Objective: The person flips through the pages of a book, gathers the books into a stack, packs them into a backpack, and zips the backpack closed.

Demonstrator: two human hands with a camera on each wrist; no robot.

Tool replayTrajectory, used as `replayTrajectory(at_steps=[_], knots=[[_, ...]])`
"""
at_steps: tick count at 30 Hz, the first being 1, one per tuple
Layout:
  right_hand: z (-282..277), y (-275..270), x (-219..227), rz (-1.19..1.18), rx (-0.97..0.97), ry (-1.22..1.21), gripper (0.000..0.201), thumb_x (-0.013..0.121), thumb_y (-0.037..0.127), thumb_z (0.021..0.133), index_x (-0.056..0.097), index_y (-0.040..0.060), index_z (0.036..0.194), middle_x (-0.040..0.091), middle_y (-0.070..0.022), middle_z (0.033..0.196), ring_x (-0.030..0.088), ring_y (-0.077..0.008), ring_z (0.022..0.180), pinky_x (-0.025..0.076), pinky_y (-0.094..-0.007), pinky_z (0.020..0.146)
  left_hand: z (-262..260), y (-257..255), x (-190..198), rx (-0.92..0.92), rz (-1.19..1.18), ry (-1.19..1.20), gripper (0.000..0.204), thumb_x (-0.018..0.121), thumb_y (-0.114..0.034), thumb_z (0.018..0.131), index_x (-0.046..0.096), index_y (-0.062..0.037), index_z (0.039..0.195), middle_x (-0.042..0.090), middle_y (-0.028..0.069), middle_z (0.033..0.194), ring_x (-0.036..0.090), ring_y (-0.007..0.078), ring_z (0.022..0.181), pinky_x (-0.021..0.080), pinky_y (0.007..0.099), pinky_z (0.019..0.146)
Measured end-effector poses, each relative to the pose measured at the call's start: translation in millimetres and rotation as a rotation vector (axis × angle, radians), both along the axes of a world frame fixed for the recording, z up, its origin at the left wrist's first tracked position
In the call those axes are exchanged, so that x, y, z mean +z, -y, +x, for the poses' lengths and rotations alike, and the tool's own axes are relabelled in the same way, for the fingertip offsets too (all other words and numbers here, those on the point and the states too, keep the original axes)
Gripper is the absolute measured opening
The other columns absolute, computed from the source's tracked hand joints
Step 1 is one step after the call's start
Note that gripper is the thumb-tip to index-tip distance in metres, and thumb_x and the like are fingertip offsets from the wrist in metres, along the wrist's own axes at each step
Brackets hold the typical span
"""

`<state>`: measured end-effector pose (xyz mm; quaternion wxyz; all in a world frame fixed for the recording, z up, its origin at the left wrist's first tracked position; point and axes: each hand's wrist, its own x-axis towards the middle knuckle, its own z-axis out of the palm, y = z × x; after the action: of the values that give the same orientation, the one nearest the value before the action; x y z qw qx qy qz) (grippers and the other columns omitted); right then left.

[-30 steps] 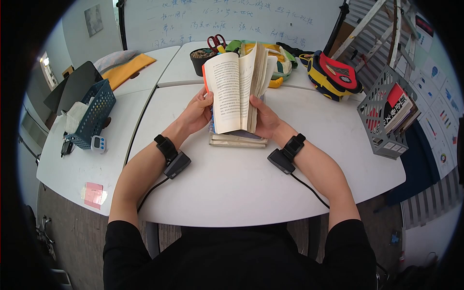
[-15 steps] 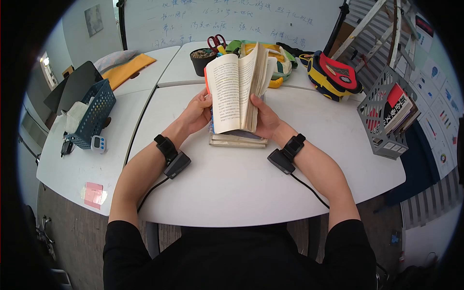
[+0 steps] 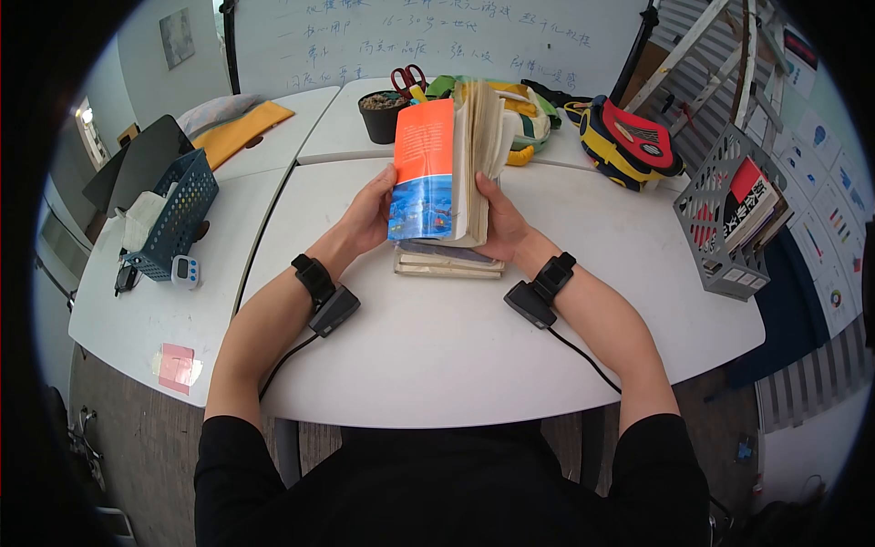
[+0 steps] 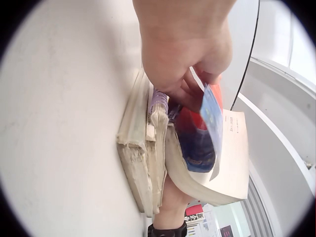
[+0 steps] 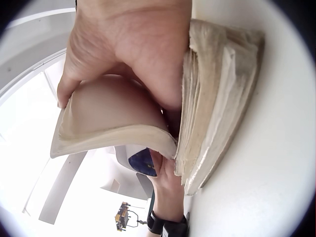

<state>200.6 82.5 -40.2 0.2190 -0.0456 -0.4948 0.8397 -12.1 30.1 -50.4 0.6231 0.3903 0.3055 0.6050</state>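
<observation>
Holding bk [image 3: 447, 171], L hand [image 3: 370, 215] part-hidden behind cvr [image 3: 421, 173].

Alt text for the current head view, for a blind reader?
A person's left hand and right hand hold a book showing an orange-and-blue panel, over stacked books on a white table. Behind stands a written-on whiteboard.

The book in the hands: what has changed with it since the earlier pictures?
The printed left page of the book has left its place, apparently turned toward the right; the left hand let it go. An orange-and-blue cover now shows there. Both hands still hold the book; the right hand and the books underneath stayed about in place.
</observation>
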Motion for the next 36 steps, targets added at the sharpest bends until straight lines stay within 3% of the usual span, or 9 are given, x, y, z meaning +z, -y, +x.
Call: replayTrajectory(at_steps=[2, 9, 15, 17, 24, 30, 36], knots=[[-0.6, 1.3, 1.4, -0.001, 0.004, -0.006, 0.09, 0.061, 0.064, 0.079, 0.029, 0.0078, 0.142, 0.043, -0.0125, 0.138, 0.046, -0.0242, 0.126, 0.037, -0.0406, 0.107, 4.8, 6.0, 9.1, 0.014, -0.142, 0.079, 0.046, 0.039, -0.042, 0.099, 0.043, -0.0093, 0.131, 0.057, 0.0081, 0.123, 0.061, 0.0187, 0.105, 0.052, 0.0349, 0.093], [-0.7, 2.4, 3.6, -0.078, 0.011, -0.041, 0.088, 0.059, 0.066, 0.079, 0.029, 0.0157, 0.144, 0.042, -0.0087, 0.14, 0.04, -0.0244, 0.131, 0.032, -0.0467, 0.11, -4.3, 5.2, -0.2, -0.062, -0.095, 0.245, 0.042, 0.043, -0.037, 0.099, 0.048, -0.0054, 0.127, 0.059, 0.0116, 0.12, 0.062, 0.0223, 0.104, 0.053, 0.0372, 0.093], [-1.6, 2.0, 3.7, -0.086, 0.021, -0.058, 0.087, 0.059, 0.066, 0.078, 0.03, 0.0164, 0.143, 0.042, -0.008, 0.14, 0.04, -0.024, 0.131, 0.031, -0.0473, 0.11, -13.1, -7.3, -19.2, -0.07, -0.04, 0.131, 0.028, 0.044, -0.024, 0.1, 0.051, -0.0054, 0.119, 0.062, 0.0106, 0.115, 0.065, 0.0191, 0.098, 0.057, 0.0333, 0.086], [-1.4, 2.6, 3.4, -0.091, 0.018, -0.057, 0.087, 0.059, 0.066, 0.079, 0.03, 0.0163, 0.143, 0.042, -0.0079, 0.14, 0.04, -0.024, 0.131, 0.031, -0.0472, 0.11, -14.9, -11.6, -25.5, 0.036, -0.09, 0.177, 0.027, 0.047, -0.019, 0.098, 0.052, -0.0027, 0.119, 0.062, 0.0128, 0.115, 0.065, 0.0215, 0.1, 0.057, 0.035, 0.087], [0.6, 5.9, 7.6, -0.077, -0.001, -0.059, 0.084, 0.057, 0.065, 0.081, 0.029, 0.0164, 0.144, 0.041, -0.0079, 0.141, 0.039, -0.0237, 0.131, 0.031, -0.0464, 0.11, -12.3, -10.1, -18.3, -0.023, -0.011, 0.133, 0.028, 0.043, -0.024, 0.1, 0.051, -0.0062, 0.12, 0.062, 0.0096, 0.114, 0.065, 0.019, 0.099, 0.057, 0.0335, 0.087], [0.7, 3.1, 3.9, -0.078, 0.016, -0.062, 0.085, 0.055, 0.066, 0.082, 0.028, 0.0166, 0.145, 0.04, -0.0085, 0.142, 0.038, -0.024, 0.132, 0.03, -0.0466, 0.11, -4.7, -3.7, -5.9, 0.08, -0.1, 0.05, 0.029, 0.043, -0.025, 0.099, 0.051, -0.0068, 0.12, 0.062, 0.0088, 0.111, 0.066, 0.0179, 0.097, 0.057, 0.0321, 0.085], [1.2, 3.9, 6.0, -0.079, 0.007, -0.048, 0.086, 0.054, 0.067, 0.082, 0.026, 0.0168, 0.145, 0.04, -0.0082, 0.142, 0.038, -0.0239, 0.132, 0.03, -0.0469, 0.11, -16.7, -8.8, 2.7, 0.044, -0.013, -0.043, 0.03, 0.044, -0.023, 0.098, 0.053, -0.0021, 0.118, 0.064, 0.0095, 0.106, 0.066, 0.0173, 0.093, 0.058, 0.0312, 0.08]])
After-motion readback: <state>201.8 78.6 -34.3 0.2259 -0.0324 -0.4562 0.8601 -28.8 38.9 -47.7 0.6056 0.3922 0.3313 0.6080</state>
